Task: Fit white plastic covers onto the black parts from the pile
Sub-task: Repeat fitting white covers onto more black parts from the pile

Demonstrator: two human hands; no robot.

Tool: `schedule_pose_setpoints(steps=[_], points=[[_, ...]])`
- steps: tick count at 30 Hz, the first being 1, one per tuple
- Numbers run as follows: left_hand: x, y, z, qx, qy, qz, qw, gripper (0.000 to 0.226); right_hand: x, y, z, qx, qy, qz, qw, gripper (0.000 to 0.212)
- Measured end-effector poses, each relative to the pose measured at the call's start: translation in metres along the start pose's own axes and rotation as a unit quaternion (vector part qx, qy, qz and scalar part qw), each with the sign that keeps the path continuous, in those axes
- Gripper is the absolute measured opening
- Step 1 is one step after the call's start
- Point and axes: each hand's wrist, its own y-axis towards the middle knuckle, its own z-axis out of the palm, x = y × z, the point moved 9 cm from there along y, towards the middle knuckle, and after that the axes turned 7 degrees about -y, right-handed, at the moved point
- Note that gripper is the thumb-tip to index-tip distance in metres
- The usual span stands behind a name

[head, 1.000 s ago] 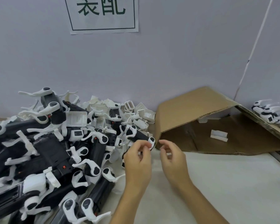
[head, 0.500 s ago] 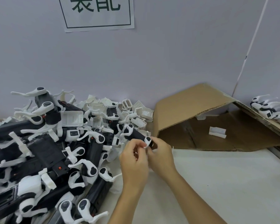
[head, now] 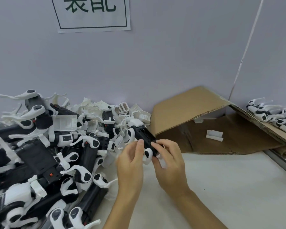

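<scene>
Wall sign (head: 92, 12) — top cropped by the frame; pile (head: 40, 154) cut off at left; black part (head: 145, 138) partly hidden by fingers (head: 162, 144).

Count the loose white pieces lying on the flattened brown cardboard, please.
2: one white piece lies on the open middle of the cardboard; a smaller one sits further back under the raised flap. Others may be hidden.

Matt black plastic part (head: 144, 138) with smooth white plastic fittings at centre frame. Rough brown corrugated cardboard sheet (head: 185, 108) lies right of centre. A white paper sign (head: 92, 14) is at upper left.
</scene>
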Motion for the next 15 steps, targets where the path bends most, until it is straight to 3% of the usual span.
schedule_pose_setpoints(steps=[4,8,12,15], points=[[0.015,0.000,0.001,-0.009,-0.055,-0.081,0.995,0.030,0.018,-0.001,0.003,0.018,-0.002,-0.077,0.997,0.021],[0.017,0.000,-0.004,-0.018,-0.087,-0.089,0.992,0.007,0.023,-0.007,0.012,0.093,0.060,-0.061,0.992,0.039],[0.019,0.002,-0.009,-0.040,-0.102,-0.089,0.990,0.020,0.012,-0.007,0.013,0.100,0.115,0.044,0.987,0.046],[0.025,0.002,-0.008,-0.044,-0.128,-0.116,0.984,0.008,-0.007,-0.015,0.026,0.158,0.104,0.166,0.968,0.076]])
